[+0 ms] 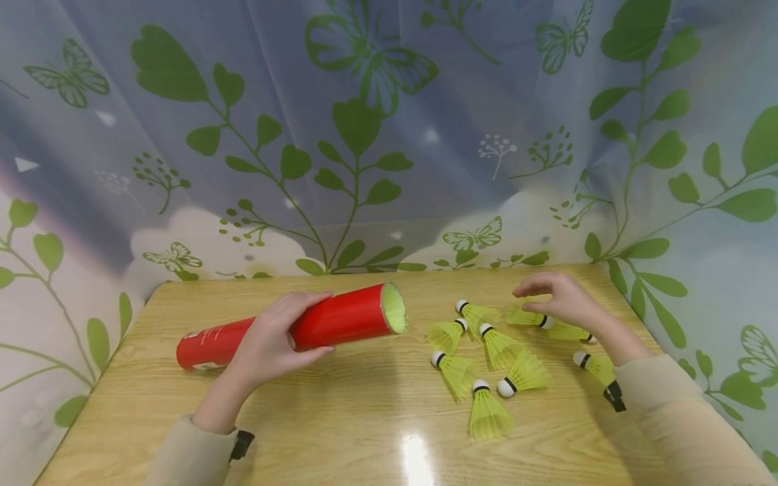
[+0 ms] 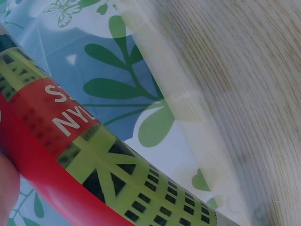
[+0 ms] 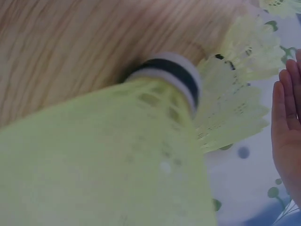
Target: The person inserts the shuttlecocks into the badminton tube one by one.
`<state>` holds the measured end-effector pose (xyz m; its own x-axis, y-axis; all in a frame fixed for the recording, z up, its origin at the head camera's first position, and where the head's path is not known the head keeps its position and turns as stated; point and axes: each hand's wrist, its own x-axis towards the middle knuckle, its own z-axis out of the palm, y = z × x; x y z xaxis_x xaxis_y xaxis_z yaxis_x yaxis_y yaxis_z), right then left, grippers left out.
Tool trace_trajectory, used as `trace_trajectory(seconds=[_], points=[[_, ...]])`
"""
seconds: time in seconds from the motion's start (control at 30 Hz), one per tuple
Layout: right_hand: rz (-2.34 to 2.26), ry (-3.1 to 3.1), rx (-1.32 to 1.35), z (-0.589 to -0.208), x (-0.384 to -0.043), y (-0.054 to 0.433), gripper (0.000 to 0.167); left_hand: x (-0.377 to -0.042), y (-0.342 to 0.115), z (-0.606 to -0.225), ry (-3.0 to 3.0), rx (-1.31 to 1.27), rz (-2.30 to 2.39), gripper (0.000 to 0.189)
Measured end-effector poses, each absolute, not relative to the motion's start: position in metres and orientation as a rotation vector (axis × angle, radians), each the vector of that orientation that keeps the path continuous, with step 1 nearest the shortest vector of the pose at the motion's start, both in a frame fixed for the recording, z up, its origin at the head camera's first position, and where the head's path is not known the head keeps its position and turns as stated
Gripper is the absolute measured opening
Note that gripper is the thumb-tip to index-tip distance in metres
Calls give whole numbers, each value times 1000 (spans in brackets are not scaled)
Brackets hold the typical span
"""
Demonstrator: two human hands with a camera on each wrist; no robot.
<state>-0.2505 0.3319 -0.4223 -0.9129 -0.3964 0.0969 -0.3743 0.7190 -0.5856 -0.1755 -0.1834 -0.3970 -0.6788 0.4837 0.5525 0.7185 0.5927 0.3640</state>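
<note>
My left hand grips a long red shuttlecock tube round its middle, thumb below and fingers over the top. The tube lies slanted, its round mouth facing right and showing yellow-green inside. In the left wrist view, the tube shows a yellow and black printed side. Over the shuttlecocks at the back right is my right hand, fingers slightly bent and thumb apart. Just under its fingertips lies a yellow shuttlecock. The right wrist view has the hand at its right edge.
Several yellow shuttlecocks with white heads lie in a loose group, one of them nearest the front. Another shuttlecock rests near my right wrist. The wooden table meets a leaf-patterned curtain behind and at both sides.
</note>
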Motion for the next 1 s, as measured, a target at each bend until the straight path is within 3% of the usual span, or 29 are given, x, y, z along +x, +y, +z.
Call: trace_trajectory(seconds=[0.6,0.87,1.0], points=[[-829,2936,-622,-431,-258,344,32,-176,-184,-398,-2425,-965,-807,81],[-639,2978,-804,-423,-265,344,9,-177,-185,-400,-2418,-967,-794,81],[-610,2971,-807,-417,-266,344,11,-177,-186,-401,-2417,-965,-797,82]])
